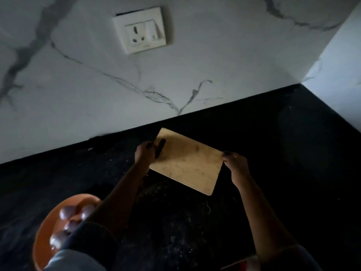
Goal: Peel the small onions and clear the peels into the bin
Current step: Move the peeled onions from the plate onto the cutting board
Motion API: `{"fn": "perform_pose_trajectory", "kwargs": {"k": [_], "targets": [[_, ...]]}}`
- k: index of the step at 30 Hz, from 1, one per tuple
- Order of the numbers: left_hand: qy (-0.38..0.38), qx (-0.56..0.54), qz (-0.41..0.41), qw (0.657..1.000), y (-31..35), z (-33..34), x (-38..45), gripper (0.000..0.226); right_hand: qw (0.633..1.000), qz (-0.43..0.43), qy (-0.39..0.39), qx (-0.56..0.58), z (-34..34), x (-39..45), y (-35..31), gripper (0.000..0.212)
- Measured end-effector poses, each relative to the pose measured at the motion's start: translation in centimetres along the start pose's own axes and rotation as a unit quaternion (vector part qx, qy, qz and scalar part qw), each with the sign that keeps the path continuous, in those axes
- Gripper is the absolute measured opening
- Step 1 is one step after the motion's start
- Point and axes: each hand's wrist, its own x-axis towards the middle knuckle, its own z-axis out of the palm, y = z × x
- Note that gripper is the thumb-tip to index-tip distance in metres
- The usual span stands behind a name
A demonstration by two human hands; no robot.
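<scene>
Wall: white marble pattern with grey veins. Socket plate: cream-white. Countertop: black, flecked with pale specks. Cutting board: light tan wood, faintly mottled with darker stains. Knife handle: black. Bowl: orange. Onions: pale purple, glossy. Sleeve cuff: dark, finely ribbed; sleeves grey-blue.

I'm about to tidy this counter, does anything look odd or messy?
Yes. Pale flecks and scraps are strewn across the black stone counter below the tan wooden chopping board. The white wall socket plate also looks loose, with a dark gap along its top edge.
</scene>
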Motion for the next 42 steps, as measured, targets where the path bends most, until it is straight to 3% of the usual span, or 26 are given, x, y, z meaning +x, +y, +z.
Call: {"fn": "perform_pose_trajectory", "kwargs": {"k": [2, 5, 8, 11, 14, 18, 23, 32, 37, 42], "targets": [[0.031, -0.003, -0.035, 0.999, -2.7, -2.9, 0.1, 0.036, 0.998, -0.018, -0.044, -0.028, 3.2, -0.3, -1.3, 0.023], [0.085, 0.015, -0.077, 0.993, -5.5, -6.0, -1.2, 0.031, 0.994, -0.047, -0.078, -0.058, 7.5, -1.5, -3.1, 0.022], [0.135, -0.081, -0.1, 0.982, -7.4, -8.0, -4.0, 0.029, 0.989, -0.077, -0.094, -0.084, 10.9, -3.0, -4.0, 0.036], [0.186, -0.12, -0.102, 0.97, -9.0, -9.7, -7.9, 0.025, 0.986, -0.073, -0.112, -0.098, 14.0, -5.1, -3.8, 0.04], [0.21, -0.079, -0.075, 0.972, -11.3, -10.6, -10.7, 0.011, 0.981, -0.082, -0.116, -0.128, 16.0, -7.1, -3.0, 0.038], [0.198, 0.0, -0.109, 0.974, -13.5, -11.3, -12.4, 0.025, 0.974, -0.084, -0.093, -0.189, 16.1, -8.5, -1.6, 0.036], [0.181, 0.087, -0.075, 0.977, -12.2, -10.9, -14.0, 0.032, 0.963, -0.101, -0.066, -0.243, 14.8, -8.7, -0.7, 0.035], [0.136, 0.145, -0.067, 0.978, -12.8, -9.5, -13.3, 0.048, 0.933, -0.154, -0.069, -0.318, 13.5, -7.6, 0.7, 0.032], [0.136, 0.139, -0.076, 0.978, -13.3, -9.7, -12.8, 0.033, 0.915, -0.184, -0.076, -0.351, 13.2, -8.7, 0.9, 0.037], [0.117, 0.12, -0.011, 0.986, -13.0, -10.3, -13.6, 0.033, 0.889, -0.237, -0.127, -0.371, 13.5, -10.4, 0.2, 0.045]]}}
